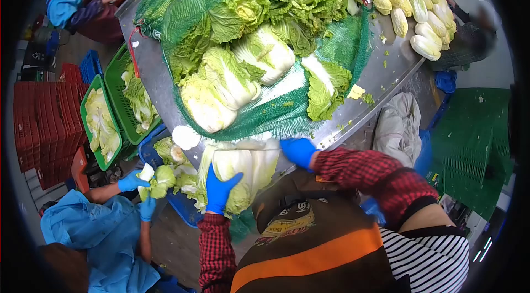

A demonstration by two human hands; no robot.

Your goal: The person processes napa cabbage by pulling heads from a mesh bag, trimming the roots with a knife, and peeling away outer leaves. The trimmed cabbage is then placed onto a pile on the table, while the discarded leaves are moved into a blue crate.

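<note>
A Chinese cabbage (245,169) lies at the near edge of the metal table. My left hand (221,189), in a blue glove, grips its left side with the thumb spread over the leaves. My right hand (298,152), also gloved in blue, is closed around a knife handle, mostly hidden by the fingers. The knife's blade (248,146) reaches left across the cabbage's far end and looks blurred. Just left of it is a round white cut piece (186,137). Beyond, several cabbages (221,91) rest on a green mesh sack (270,113), with a loose leaf (327,86) beside them.
Pale trimmed cabbages (425,11) are piled at the table's far right. Left are green crates (118,130) of leaves and red crates (47,122). A co-worker in blue (105,238) handles cabbage at my left; others stand at both far sides. A white sack (400,127) lies right.
</note>
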